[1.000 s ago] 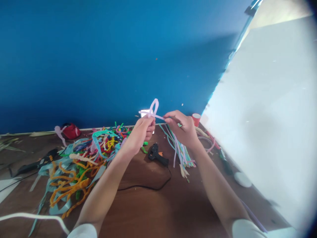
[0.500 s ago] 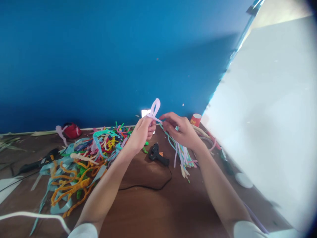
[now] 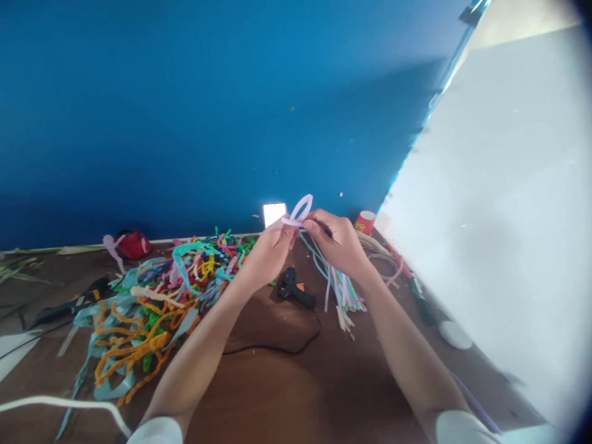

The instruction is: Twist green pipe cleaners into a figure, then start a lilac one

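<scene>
A pale lilac pipe cleaner (image 3: 306, 201), bent into a loop, stands up between my two hands above the table. My left hand (image 3: 274, 246) is closed on its lower part, fingers curled underneath. From the other side, my right hand (image 3: 335, 237) pinches the pipe cleaner near the base of the loop with thumb and forefinger. The fingertips of both hands are close together and partly hide the crossing of the strands. Below the hands, a black glue gun (image 3: 295, 288) lies on the brown table (image 3: 277, 394).
Left lies a tangled heap of coloured pipe cleaners (image 3: 139, 345). A bundle of pastel pipe cleaners (image 3: 342, 290) lies under my right hand. A lit phone (image 3: 274, 213) leans by the blue wall (image 3: 208, 123). A red cup (image 3: 365, 222) stands near the white board (image 3: 485, 216).
The loop has tilted right and dropped slightly. My right hand has closed in on the pipe cleaner, and my left hand has shifted a little right, uncovering more of the phone.
</scene>
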`<state>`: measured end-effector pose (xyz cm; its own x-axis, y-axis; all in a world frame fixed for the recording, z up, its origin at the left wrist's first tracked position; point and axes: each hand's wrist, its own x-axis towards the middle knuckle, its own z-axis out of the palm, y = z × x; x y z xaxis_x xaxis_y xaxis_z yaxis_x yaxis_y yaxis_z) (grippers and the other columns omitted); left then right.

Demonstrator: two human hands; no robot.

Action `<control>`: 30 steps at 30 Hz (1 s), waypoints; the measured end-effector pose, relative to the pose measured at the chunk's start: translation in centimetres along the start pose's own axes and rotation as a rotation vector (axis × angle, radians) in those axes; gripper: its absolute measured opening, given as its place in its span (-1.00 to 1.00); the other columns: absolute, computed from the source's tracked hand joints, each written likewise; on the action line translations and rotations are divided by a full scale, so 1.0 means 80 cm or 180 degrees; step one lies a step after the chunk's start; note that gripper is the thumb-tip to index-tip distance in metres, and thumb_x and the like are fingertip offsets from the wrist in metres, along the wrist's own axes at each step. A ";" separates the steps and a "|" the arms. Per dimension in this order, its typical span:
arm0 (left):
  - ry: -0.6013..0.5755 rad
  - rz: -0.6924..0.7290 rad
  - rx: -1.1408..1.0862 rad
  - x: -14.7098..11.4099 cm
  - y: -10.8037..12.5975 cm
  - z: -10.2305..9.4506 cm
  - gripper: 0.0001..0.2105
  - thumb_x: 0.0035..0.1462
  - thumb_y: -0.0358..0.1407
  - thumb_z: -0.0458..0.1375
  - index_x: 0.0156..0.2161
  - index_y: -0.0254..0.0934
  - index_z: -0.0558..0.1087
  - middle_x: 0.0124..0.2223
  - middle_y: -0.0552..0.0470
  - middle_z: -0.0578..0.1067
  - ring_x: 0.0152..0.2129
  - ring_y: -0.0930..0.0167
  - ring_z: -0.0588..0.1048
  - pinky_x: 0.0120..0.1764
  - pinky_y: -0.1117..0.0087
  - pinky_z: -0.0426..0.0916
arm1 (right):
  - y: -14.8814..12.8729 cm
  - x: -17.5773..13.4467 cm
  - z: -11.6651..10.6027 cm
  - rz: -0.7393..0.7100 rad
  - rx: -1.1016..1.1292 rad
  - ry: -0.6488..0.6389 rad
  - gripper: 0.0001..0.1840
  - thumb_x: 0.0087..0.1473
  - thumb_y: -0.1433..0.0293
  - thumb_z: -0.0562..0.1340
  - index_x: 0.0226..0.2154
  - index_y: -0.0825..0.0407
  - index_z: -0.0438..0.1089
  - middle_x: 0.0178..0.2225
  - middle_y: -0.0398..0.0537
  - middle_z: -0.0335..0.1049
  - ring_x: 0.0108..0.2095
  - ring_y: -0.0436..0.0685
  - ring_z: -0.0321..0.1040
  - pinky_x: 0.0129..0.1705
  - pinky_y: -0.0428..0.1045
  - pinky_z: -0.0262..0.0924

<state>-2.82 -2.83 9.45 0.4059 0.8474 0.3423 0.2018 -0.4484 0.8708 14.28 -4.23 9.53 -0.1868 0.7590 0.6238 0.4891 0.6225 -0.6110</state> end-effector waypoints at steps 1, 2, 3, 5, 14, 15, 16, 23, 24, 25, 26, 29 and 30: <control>-0.0045 0.0042 0.0130 -0.001 0.002 -0.001 -0.66 0.36 -0.08 -0.15 -0.36 -0.25 0.21 -0.49 0.14 0.17 -0.61 0.53 0.11 -0.54 0.45 0.02 | 0.000 0.000 0.000 -0.0033 -0.0029 0.0037 -0.64 0.28 0.12 0.11 -0.27 0.04 0.46 -0.50 -0.20 0.30 -0.51 -0.03 0.11 -0.43 -0.08 -0.04; -0.0077 0.0068 0.0265 -0.002 0.004 -0.001 -0.66 0.37 -0.08 -0.16 -0.37 -0.25 0.20 -0.48 0.13 0.19 -0.60 0.52 0.13 -0.53 0.45 0.04 | 0.000 0.000 0.000 -0.0065 -0.0074 0.0091 -0.63 0.27 0.12 0.12 -0.29 0.04 0.46 -0.50 -0.19 0.30 -0.52 -0.04 0.11 -0.43 -0.08 -0.03; -0.0107 0.0073 0.0398 -0.003 0.007 -0.001 -0.66 0.37 -0.09 -0.17 -0.37 -0.25 0.19 -0.48 0.12 0.20 -0.59 0.51 0.15 -0.51 0.44 0.05 | 0.000 0.000 0.000 -0.0084 -0.0122 0.0148 -0.63 0.26 0.11 0.13 -0.32 0.04 0.45 -0.51 -0.20 0.30 -0.52 -0.04 0.11 -0.43 -0.08 -0.04; -0.0175 0.0038 0.0610 -0.006 0.012 -0.001 -0.66 0.37 -0.09 -0.16 -0.38 -0.25 0.19 -0.47 0.11 0.23 -0.56 0.49 0.19 -0.48 0.42 0.08 | -0.001 -0.001 0.000 -0.0079 -0.0175 0.0246 -0.63 0.25 0.11 0.14 -0.36 0.05 0.43 -0.53 -0.20 0.28 -0.54 -0.05 0.10 -0.44 -0.08 -0.03; -0.0033 -0.0117 0.0334 -0.007 0.014 0.003 -0.66 0.34 -0.13 -0.15 -0.46 -0.23 0.13 -0.52 0.14 0.15 -0.60 0.51 0.12 -0.52 0.43 0.03 | -0.005 -0.001 -0.003 -0.0102 -0.0150 0.0174 -0.67 0.26 0.16 0.15 -0.35 0.05 0.44 -0.47 -0.16 0.34 -0.49 -0.04 0.15 -0.43 -0.08 -0.02; 0.0036 -0.0161 0.0168 -0.006 0.011 0.003 -0.66 0.33 -0.14 -0.15 -0.48 -0.22 0.11 -0.54 0.15 0.12 -0.62 0.51 0.08 -0.54 0.44 0.01 | -0.006 -0.001 -0.003 -0.0113 -0.0157 0.0146 -0.68 0.26 0.17 0.15 -0.34 0.05 0.45 -0.47 -0.16 0.36 -0.49 -0.04 0.15 -0.43 -0.08 -0.02; 0.0100 -0.0205 0.0018 -0.005 0.009 0.003 -0.66 0.31 -0.16 -0.14 -0.49 -0.22 0.09 -0.55 0.16 0.09 -0.63 0.52 0.05 -0.55 0.44 -0.01 | -0.007 -0.001 -0.004 -0.0113 -0.0161 0.0110 -0.69 0.27 0.19 0.14 -0.32 0.04 0.45 -0.47 -0.16 0.36 -0.49 -0.04 0.15 -0.44 -0.08 -0.02; 0.0316 -0.0560 -0.0768 -0.001 0.009 0.009 -0.72 0.21 -0.20 -0.12 -0.52 -0.21 0.02 -0.57 0.18 -0.02 -0.67 0.55 -0.07 -0.62 0.48 -0.14 | -0.014 -0.003 0.000 -0.0025 -0.0008 -0.0113 -0.80 0.26 0.33 0.11 -0.23 0.03 0.42 -0.51 -0.20 0.29 -0.53 -0.04 0.08 -0.46 -0.07 -0.06; 0.0271 -0.0631 -0.0966 0.000 0.009 0.011 -0.73 0.21 -0.21 -0.13 -0.51 -0.21 0.02 -0.56 0.19 -0.02 -0.67 0.55 -0.08 -0.62 0.48 -0.14 | -0.015 -0.004 0.001 -0.0007 0.0043 -0.0090 -0.81 0.26 0.35 0.10 -0.24 0.04 0.41 -0.51 -0.20 0.27 -0.53 -0.04 0.08 -0.46 -0.07 -0.06; 0.0213 -0.0696 -0.1138 0.001 0.010 0.012 -0.75 0.21 -0.22 -0.15 -0.50 -0.21 0.03 -0.56 0.19 -0.02 -0.68 0.55 -0.08 -0.62 0.49 -0.15 | -0.016 -0.004 0.001 0.0011 0.0086 -0.0079 -0.82 0.25 0.36 0.10 -0.25 0.04 0.40 -0.51 -0.20 0.25 -0.53 -0.04 0.07 -0.46 -0.07 -0.06; 0.0152 -0.0748 -0.1250 0.001 0.010 0.013 -0.76 0.20 -0.24 -0.16 -0.49 -0.21 0.04 -0.56 0.19 -0.02 -0.68 0.55 -0.08 -0.62 0.49 -0.15 | -0.016 -0.004 0.002 0.0031 0.0113 -0.0077 -0.82 0.24 0.37 0.10 -0.26 0.04 0.40 -0.51 -0.20 0.24 -0.52 -0.04 0.07 -0.46 -0.07 -0.06; 0.0045 -0.0797 -0.1250 0.002 0.009 0.013 -0.77 0.22 -0.27 -0.15 -0.48 -0.22 0.06 -0.56 0.19 -0.01 -0.69 0.56 -0.06 -0.62 0.50 -0.13 | -0.017 -0.004 0.002 0.0090 0.0113 -0.0089 -0.81 0.23 0.39 0.10 -0.22 0.04 0.42 -0.52 -0.20 0.23 -0.52 -0.04 0.06 -0.45 -0.07 -0.06; 0.0025 -0.0776 -0.1183 0.002 0.008 0.012 -0.76 0.24 -0.26 -0.14 -0.47 -0.22 0.06 -0.56 0.20 0.00 -0.68 0.56 -0.05 -0.62 0.50 -0.12 | -0.016 -0.004 0.001 0.0103 0.0117 -0.0101 -0.80 0.23 0.39 0.10 -0.21 0.04 0.43 -0.51 -0.20 0.25 -0.52 -0.04 0.07 -0.45 -0.07 -0.06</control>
<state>-1.73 -3.28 9.74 0.3790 0.9185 0.1126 -0.0439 -0.1037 0.9936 13.60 -5.25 10.09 -0.1985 0.7841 0.5881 0.4638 0.6038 -0.6484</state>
